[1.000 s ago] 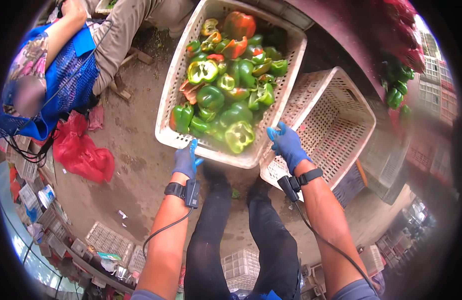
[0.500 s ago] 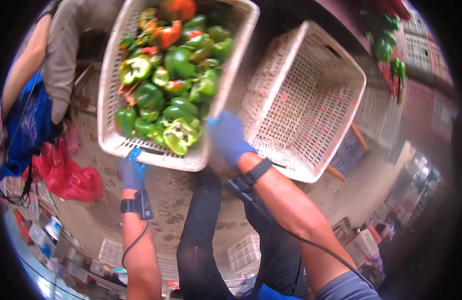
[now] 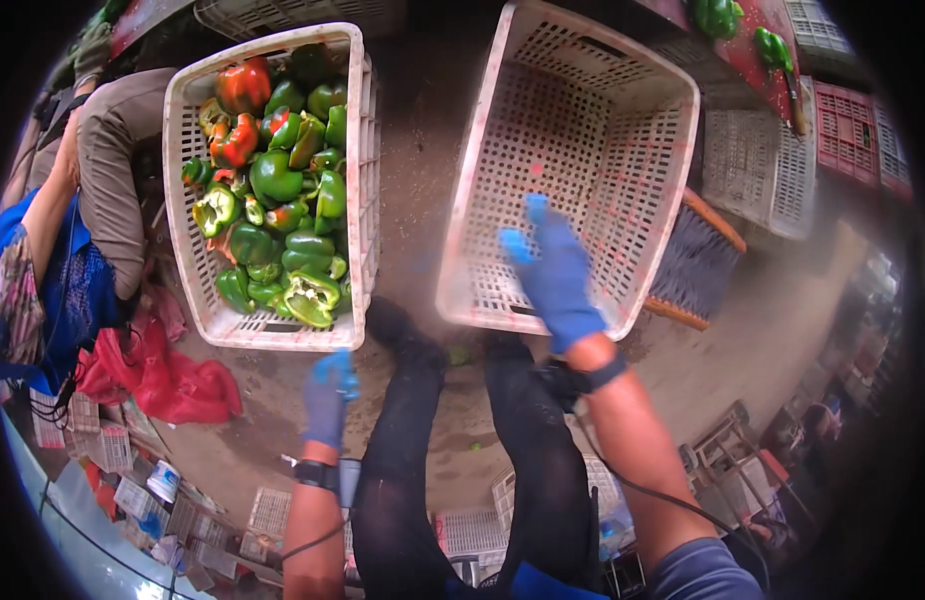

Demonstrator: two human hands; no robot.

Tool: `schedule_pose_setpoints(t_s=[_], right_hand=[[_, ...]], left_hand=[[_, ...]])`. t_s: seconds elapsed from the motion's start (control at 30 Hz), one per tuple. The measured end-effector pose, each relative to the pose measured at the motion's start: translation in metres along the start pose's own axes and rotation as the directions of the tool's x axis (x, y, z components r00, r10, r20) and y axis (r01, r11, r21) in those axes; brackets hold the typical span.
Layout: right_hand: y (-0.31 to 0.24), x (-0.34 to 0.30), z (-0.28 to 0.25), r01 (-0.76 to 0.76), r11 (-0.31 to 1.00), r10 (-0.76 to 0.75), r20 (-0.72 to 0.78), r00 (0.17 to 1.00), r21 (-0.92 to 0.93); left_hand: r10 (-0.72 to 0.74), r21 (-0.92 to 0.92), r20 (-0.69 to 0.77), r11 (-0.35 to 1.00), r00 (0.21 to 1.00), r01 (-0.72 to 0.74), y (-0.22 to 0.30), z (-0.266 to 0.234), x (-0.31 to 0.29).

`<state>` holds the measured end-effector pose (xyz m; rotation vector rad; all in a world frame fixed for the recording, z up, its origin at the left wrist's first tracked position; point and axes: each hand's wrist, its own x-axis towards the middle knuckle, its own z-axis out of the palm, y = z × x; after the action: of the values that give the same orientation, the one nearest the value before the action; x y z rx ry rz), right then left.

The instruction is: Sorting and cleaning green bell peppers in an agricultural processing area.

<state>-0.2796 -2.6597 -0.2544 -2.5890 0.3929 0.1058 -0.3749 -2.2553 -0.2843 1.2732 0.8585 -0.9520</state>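
The floor (image 3: 782, 330) is bare and dusty, and everything sits on it. Largest is the empty crate (image 3: 582, 130), a stiff white lattice tilted a little. It looks light enough to shift with one hand; its thick top rim is the natural place to grip, since the mesh walls would likely flex and pinch fingers.

Left of the empty crate stands the full crate (image 3: 357, 180), piled with peppers (image 3: 282, 200), green with a few red. That one I'd judge heavy and best lifted by the rim at both short ends; the peppers are smooth, firm and bruise if dropped.

Left of the full crate another person's sleeve (image 3: 107, 170) shows, with a red bag (image 3: 172, 380) lying below it.

The right hand (image 3: 554, 272), gloved blue, reaches into the empty crate with fingers spread wide, holding nothing. The left hand (image 3: 327, 395), also gloved, hangs just below the full crate's near corner, loosely curled and empty, not touching it.
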Motion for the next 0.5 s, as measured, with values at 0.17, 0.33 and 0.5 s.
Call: schedule_pose_setpoints(t_s=[0.17,0.33,0.5], right_hand=[[0.09,-0.041,-0.1,-0.365,0.89,0.368,-0.043,0.929,-0.273],[0.128,-0.078,-0.096,-0.473,0.784,0.553,0.107,0.826,-0.401],[0.143,-0.086,-0.068,-0.584,0.776,0.629,0.209,0.749,-0.24]], left_hand=[[0.261,0.665,-0.144,0.74,0.955,-0.101,0.03,0.166,0.023],[0.353,0.788,-0.08,0.596,0.932,-0.158,0.048,0.204,0.077],[0.433,0.831,-0.161,0.544,0.887,-0.114,0.027,0.19,0.063]])
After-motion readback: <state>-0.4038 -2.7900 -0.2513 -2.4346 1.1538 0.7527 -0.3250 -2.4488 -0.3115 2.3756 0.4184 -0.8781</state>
